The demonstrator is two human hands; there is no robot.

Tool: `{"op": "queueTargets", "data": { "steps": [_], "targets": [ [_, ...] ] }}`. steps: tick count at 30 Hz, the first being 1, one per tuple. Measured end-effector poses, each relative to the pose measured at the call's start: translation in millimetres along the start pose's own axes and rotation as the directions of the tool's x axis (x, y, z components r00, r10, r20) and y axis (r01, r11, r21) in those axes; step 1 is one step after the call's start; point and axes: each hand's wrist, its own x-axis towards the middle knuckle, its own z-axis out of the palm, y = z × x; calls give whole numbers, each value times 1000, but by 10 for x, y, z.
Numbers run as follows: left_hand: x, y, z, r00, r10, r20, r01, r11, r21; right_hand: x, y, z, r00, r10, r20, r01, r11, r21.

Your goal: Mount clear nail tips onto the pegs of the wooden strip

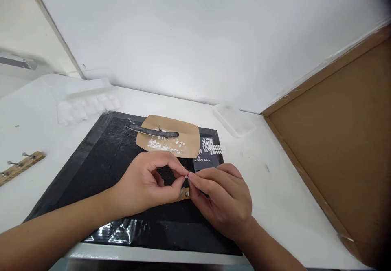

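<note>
My left hand (152,179) and my right hand (224,195) meet over the black mat (106,169), thumbs and forefingers pinched close together. Between the fingertips is a tiny shiny piece (186,177), too small to make out. Just below it, a wooden strip (183,195) with a small metal part shows partly behind my hands. Beyond my hands, a tan sheet (189,134) holds scattered small white pieces (165,145) and a dark curved file (152,131). Rows of small white pieces (214,148) lie to the right of the sheet.
Another wooden strip (23,167) with metal parts lies at the far left. A clear compartment tray (88,108) stands at the back left and a shallow white tray (233,120) at the back right. A brown-framed panel (336,140) borders the table's right side.
</note>
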Motion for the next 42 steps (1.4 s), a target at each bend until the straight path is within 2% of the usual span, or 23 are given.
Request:
{"op": "queueTargets", "data": {
  "steps": [4, 11, 20, 34, 42],
  "targets": [
    [-14, 5, 27, 1000, 20, -10, -20, 999, 37, -23, 5, 16, 1000, 2, 18, -2, 1000, -1],
    [-27, 9, 49, 995, 73, -71, -63, 989, 135, -7, -53, 71, 999, 49, -21, -49, 999, -12],
    [-23, -5, 40, 991, 128, -37, -120, 978, 173, -12, -82, 102, 995, 97, -31, -97, 995, -5],
    [-34, 10, 59, 994, 106, -40, -94, 969, 231, -26, -111, 117, 997, 74, -6, -74, 996, -58],
    [-17, 42, 73, 998, 43, -44, -32, 970, 240, -47, -104, 143, 998, 63, 6, -63, 997, -45]
  ]
}}
